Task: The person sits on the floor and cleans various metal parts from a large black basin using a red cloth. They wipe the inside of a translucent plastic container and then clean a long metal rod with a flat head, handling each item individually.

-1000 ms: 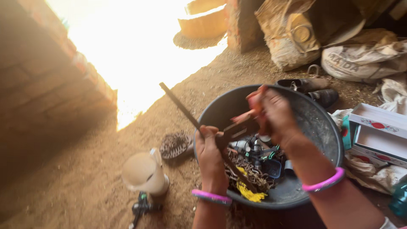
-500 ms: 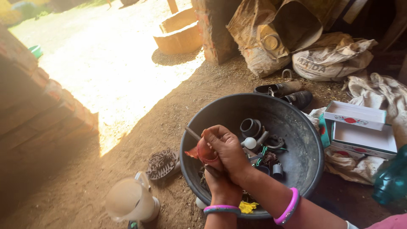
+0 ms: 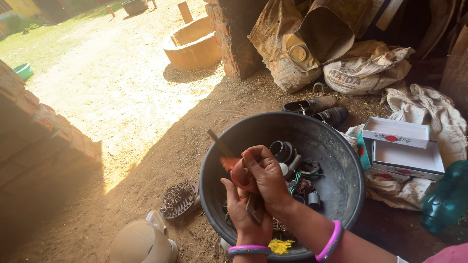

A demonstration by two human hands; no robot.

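Closest to me, both hands meet over the near half of a big dark basin [image 3: 351, 160]. The left hand [image 3: 248, 214] sits lower, fingers wrapped round the bottom end of a long flat metal tool [image 3: 219, 143]. The right hand [image 3: 265, 175] lies just above it, closed over a reddish rag [image 3: 233, 168] pressed against the same tool. So the two hands are together, both clamped on the one piece. Its long axis runs from the left palm up and away to the left, and the free tip pokes out past the right hand, inside the basin's left rim. The right hand is the nearer one to that tip.

Under and beyond the hands, the basin floor holds small metal parts: rings [image 3: 282, 148], a curved bracket [image 3: 309, 168], and a yellow scrap [image 3: 279, 246] near the front edge. Its right and far parts are mostly bare.

On the dirt to the left, a pale plastic jug [image 3: 141, 241] and a coil of chain [image 3: 178, 197] lie close to the basin. To the right, an open white box [image 3: 404, 156] and a green bottle [image 3: 446, 197] crowd that side. Farther off, a pair of dark shoes [image 3: 317, 109], stuffed sacks [image 3: 365, 70] and a brick pillar [image 3: 239, 39], then the sunlit yard with a low round trough [image 3: 192, 46].
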